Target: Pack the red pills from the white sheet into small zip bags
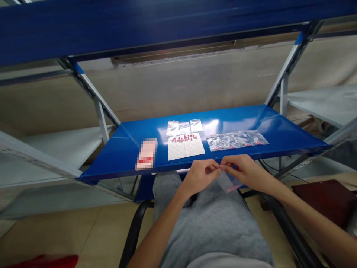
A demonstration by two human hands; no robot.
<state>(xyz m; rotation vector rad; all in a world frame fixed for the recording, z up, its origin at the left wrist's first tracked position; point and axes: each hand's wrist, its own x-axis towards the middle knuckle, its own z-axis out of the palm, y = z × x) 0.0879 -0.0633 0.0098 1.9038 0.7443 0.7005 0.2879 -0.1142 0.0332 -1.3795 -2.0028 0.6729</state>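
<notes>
My left hand (201,175) and my right hand (240,169) meet above my lap, just off the front edge of the blue shelf. Both pinch the top of a small clear zip bag (229,181), which hangs down with red bits along its bottom. On the shelf, a white cloth or paper sheet (186,149) carries several small red pieces (184,138). Behind it lie several small flat zip bags (178,128). To the right, a row of clear bags (237,140) overlaps, with red bits inside some of them.
A blurred-out pink and white item (147,154) lies at the shelf's left front. The blue shelf (125,149) has slanted metal posts (284,72) at its sides, and another blue shelf (167,26) hangs above. Black chair armrests (136,230) flank my legs.
</notes>
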